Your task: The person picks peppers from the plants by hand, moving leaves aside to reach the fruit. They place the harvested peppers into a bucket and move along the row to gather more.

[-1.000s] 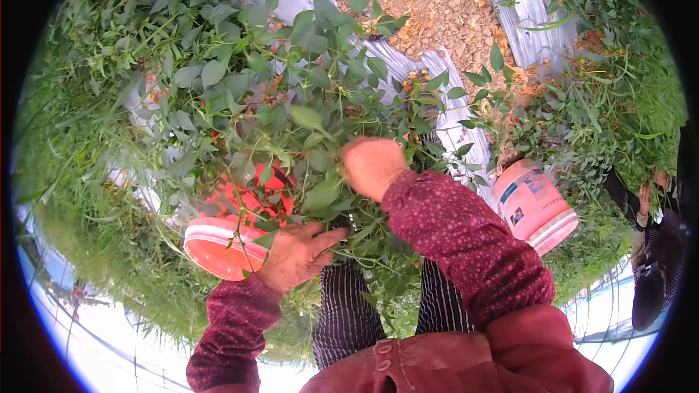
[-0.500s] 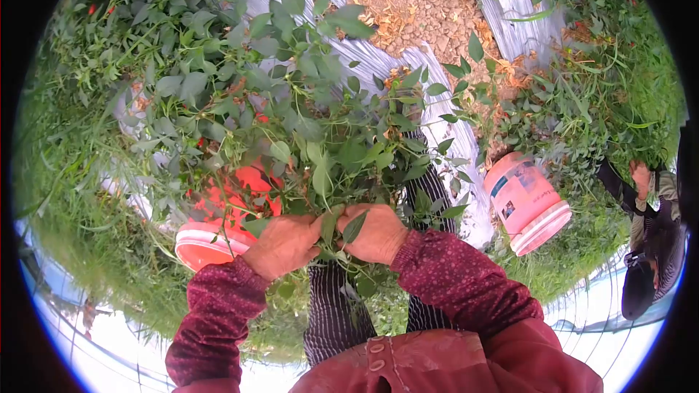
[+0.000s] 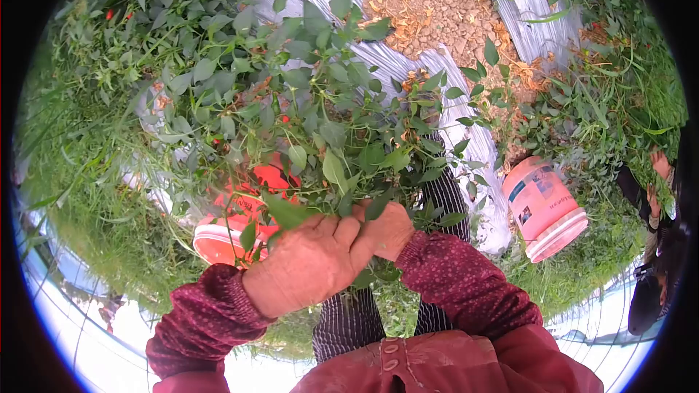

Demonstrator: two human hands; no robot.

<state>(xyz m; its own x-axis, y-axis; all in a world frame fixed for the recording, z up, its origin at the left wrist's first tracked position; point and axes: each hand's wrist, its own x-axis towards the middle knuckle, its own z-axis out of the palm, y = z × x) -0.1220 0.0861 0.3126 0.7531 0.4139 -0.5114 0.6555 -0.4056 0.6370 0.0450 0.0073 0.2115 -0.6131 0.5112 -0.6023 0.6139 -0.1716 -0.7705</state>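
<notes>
My left hand [image 3: 306, 266] reaches across to my right hand [image 3: 391, 231], its curled fingers touching the right fingers. Both hands are closed at the near side of a leafy pepper plant [image 3: 331, 135]. Whatever my left fingers pinch is hidden. The right fingertips are covered by the left hand and by leaves, so I cannot make out what they grip. A blurred green leaf [image 3: 287, 211] sticks up just above my left hand. A few small red peppers [image 3: 285, 118] show among the foliage. Close behind my left hand lies a red bucket [image 3: 222, 242], partly covered by stems.
A second, pinkish-red bucket [image 3: 542, 207] lies tilted on the right. Silver plastic mulch [image 3: 477, 164] borders a strip of bare soil [image 3: 437, 11] with dry leaves. At the far right edge, another person's hand [image 3: 661, 164] is near the plants. My striped trouser legs [image 3: 348, 324] are below.
My left hand has moved right and nearer the camera, now overlapping my right hand. The leaf above it has come up and is blurred. The whole view has shifted slightly.
</notes>
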